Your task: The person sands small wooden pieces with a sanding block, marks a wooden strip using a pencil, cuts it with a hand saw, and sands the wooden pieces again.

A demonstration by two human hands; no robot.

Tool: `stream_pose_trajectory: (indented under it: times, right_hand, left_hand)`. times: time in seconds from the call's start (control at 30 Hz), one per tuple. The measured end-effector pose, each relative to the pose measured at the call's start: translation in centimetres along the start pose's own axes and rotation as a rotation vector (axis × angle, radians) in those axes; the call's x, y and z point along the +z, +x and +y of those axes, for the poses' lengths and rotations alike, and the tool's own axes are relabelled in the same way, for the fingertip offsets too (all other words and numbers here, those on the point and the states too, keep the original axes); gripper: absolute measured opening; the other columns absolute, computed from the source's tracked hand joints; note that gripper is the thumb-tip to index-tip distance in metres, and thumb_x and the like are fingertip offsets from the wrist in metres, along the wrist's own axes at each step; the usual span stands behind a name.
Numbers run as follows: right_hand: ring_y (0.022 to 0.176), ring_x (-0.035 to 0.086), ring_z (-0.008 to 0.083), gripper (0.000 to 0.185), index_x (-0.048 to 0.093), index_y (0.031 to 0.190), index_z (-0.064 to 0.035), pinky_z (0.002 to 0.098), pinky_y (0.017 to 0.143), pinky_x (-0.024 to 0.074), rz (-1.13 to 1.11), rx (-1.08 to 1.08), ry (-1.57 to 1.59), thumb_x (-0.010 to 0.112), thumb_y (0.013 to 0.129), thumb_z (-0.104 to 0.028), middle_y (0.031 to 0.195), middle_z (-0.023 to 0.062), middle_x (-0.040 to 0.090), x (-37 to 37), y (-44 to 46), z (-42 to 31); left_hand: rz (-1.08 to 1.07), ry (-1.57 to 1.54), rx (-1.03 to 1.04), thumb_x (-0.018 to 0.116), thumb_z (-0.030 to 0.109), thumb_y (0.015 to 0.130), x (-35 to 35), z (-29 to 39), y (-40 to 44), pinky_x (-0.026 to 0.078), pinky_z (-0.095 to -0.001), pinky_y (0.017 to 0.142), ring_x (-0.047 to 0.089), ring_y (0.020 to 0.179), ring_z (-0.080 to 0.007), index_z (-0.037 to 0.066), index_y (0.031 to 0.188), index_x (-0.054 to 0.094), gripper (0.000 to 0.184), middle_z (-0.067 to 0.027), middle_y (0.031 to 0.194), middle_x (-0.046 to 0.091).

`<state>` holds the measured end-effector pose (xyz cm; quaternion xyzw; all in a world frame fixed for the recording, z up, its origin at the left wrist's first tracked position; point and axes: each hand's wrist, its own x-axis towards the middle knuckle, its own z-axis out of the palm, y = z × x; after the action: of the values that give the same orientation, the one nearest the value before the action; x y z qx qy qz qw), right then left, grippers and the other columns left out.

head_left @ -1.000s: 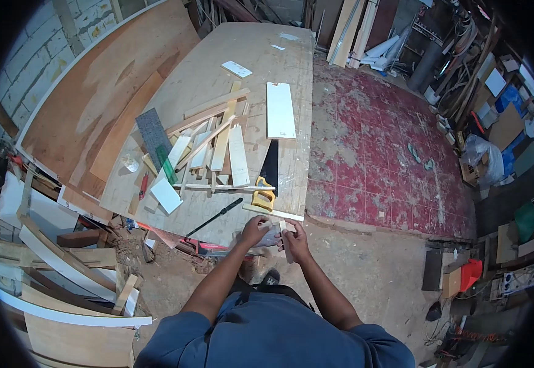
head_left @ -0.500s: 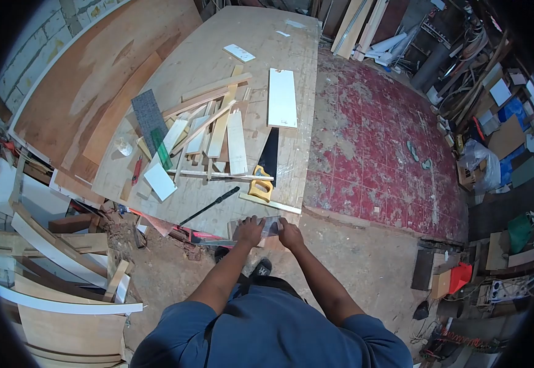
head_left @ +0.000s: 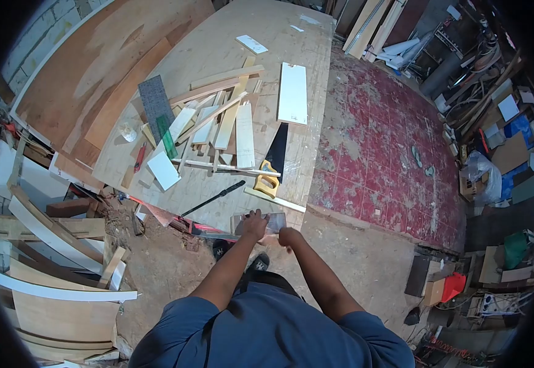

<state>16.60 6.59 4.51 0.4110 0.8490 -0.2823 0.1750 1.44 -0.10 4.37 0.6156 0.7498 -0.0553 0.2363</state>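
Observation:
At the near end of the wooden table, my left hand [head_left: 255,224] rests on a clear, flat sheet or packet [head_left: 276,221], fingers spread over its left part. Just off the right end of that piece is my right hand [head_left: 288,238], its fingers curled in and pointing down; what they hold, if anything, is hidden. A handsaw [head_left: 268,178] with a yellow handle lies a little beyond the hands. Close to it are a thin pale wood strip [head_left: 275,200] and a long black tool [head_left: 213,199].
The plywood tabletop [head_left: 218,37] carries a pile of wood strips [head_left: 224,126], a white board [head_left: 292,93], a grey board [head_left: 154,104] and a red-handled cutter [head_left: 140,157]. Curved wood offcuts [head_left: 58,236] crowd the left floor. A worn red floor [head_left: 377,147] lies to the right.
My right hand has let go of the clear piece's right end, moving slightly down and curling its fingers. My left hand stays on the piece. The view has shifted slightly.

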Motion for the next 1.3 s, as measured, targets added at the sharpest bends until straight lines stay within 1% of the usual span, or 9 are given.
stream_pose_trajectory:
  times: [0.07, 0.2, 0.57, 0.67, 0.73, 0.87, 1.0, 1.27, 1.3]
  right_hand:
    - [0.075, 0.067, 0.0374, 0.029, 0.059, 0.101, 0.0039, 0.0454, 0.067, 0.0549, -0.287, 0.149, 0.073, 0.054, 0.074, -0.002, 0.075, 0.0249, 0.066, -1.1, -0.5, -0.5]
    - [0.081, 0.065, 0.0408, 0.03, 0.049, 0.108, -0.0001, 0.049, 0.069, 0.0532, 0.321, 0.143, 0.127, 0.053, 0.079, -0.006, 0.083, 0.0276, 0.064, -2.0, 0.4, -1.3]
    - [0.088, 0.066, 0.0392, 0.022, 0.053, 0.107, -0.0033, 0.047, 0.072, 0.0541, 0.27, 0.22, 0.084, 0.049, 0.087, -0.011, 0.098, 0.0266, 0.063, -0.1, -0.9, -3.0]
    - [0.088, 0.067, 0.0342, 0.016, 0.063, 0.092, -0.0014, 0.0462, 0.07, 0.0545, 0.061, 0.073, -0.055, 0.052, 0.084, -0.009, 0.093, 0.0241, 0.066, -2.6, 0.3, -1.9]
    - [0.077, 0.067, 0.0372, 0.01, 0.059, 0.075, 0.0047, 0.0448, 0.066, 0.0552, -0.417, 0.112, 0.041, 0.056, 0.078, -0.004, 0.079, 0.0243, 0.066, -4.7, 0.2, -2.0]
    - [0.086, 0.066, 0.0387, 0.025, 0.051, 0.106, -0.0002, 0.0456, 0.069, 0.0547, 0.296, 0.123, 0.028, 0.054, 0.082, -0.006, 0.096, 0.0259, 0.064, -3.4, 1.6, -2.3]
    - [0.089, 0.064, 0.0433, 0.024, 0.042, 0.111, -0.0013, 0.0476, 0.073, 0.0537, 0.286, 0.135, 0.09, 0.046, 0.089, -0.011, 0.097, 0.0258, 0.061, -0.6, 0.5, -2.2]
    - [0.087, 0.067, 0.0349, 0.022, 0.058, 0.102, 0.0013, 0.0457, 0.071, 0.0548, 0.075, 0.071, -0.039, 0.053, 0.085, -0.01, 0.095, 0.0246, 0.066, -1.1, 1.0, 0.1]
    - [0.082, 0.068, 0.0347, 0.023, 0.059, 0.102, 0.0018, 0.0448, 0.069, 0.0553, -0.257, 0.125, -0.007, 0.055, 0.082, -0.009, 0.094, 0.0236, 0.067, -1.1, 1.5, 0.8]
  left_hand:
    - [0.02, -0.024, 0.003, 0.054, 0.025, 0.088, 0.9, -0.1, 0.3, 0.033, -0.0603, 0.101, 0.043, 0.119, -0.0331, 0.028, 0.135, 0.045, 0.048, -0.0141, 0.123, 0.044]
    - [0.001, -0.083, 0.007, 0.052, 0.023, 0.088, 0.3, -0.2, 0.1, 0.031, -0.0634, 0.101, 0.043, 0.12, -0.0335, 0.027, 0.132, 0.048, 0.044, -0.0137, 0.123, 0.044]
    - [0.019, -0.047, 0.02, 0.058, 0.031, 0.086, 0.2, -0.4, 0.3, 0.036, -0.0585, 0.099, 0.042, 0.12, -0.0349, 0.026, 0.136, 0.044, 0.052, -0.0155, 0.125, 0.042]
    - [0.032, -0.033, 0.028, 0.059, 0.029, 0.085, 0.1, -0.2, -0.1, 0.037, -0.0589, 0.098, 0.042, 0.12, -0.0349, 0.026, 0.137, 0.043, 0.054, -0.015, 0.124, 0.043]
    - [0.045, -0.034, 0.031, 0.059, 0.028, 0.085, 0.1, -0.3, 0.0, 0.037, -0.0591, 0.098, 0.042, 0.119, -0.0348, 0.027, 0.137, 0.042, 0.054, -0.0147, 0.125, 0.043]
    - [-0.028, -0.035, 0.003, 0.059, 0.028, 0.085, -0.1, 0.0, 0.1, 0.037, -0.0584, 0.099, 0.042, 0.119, -0.0341, 0.026, 0.137, 0.042, 0.055, -0.0146, 0.126, 0.042]
    - [-0.037, -0.058, -0.008, 0.06, 0.029, 0.084, -1.5, 0.2, -0.7, 0.037, -0.0562, 0.101, 0.042, 0.121, -0.033, 0.027, 0.138, 0.041, 0.057, -0.0146, 0.126, 0.042]
    - [-0.068, 0.001, -0.009, 0.058, 0.028, 0.086, -2.4, 0.6, -1.0, 0.036, -0.0516, 0.103, 0.04, 0.125, -0.031, 0.03, 0.139, 0.039, 0.056, -0.0125, 0.128, 0.041]
    - [-0.061, 0.003, -0.026, 0.058, 0.027, 0.086, -2.5, 0.6, -1.1, 0.037, -0.051, 0.103, 0.04, 0.125, -0.0306, 0.03, 0.139, 0.039, 0.056, -0.0123, 0.128, 0.041]
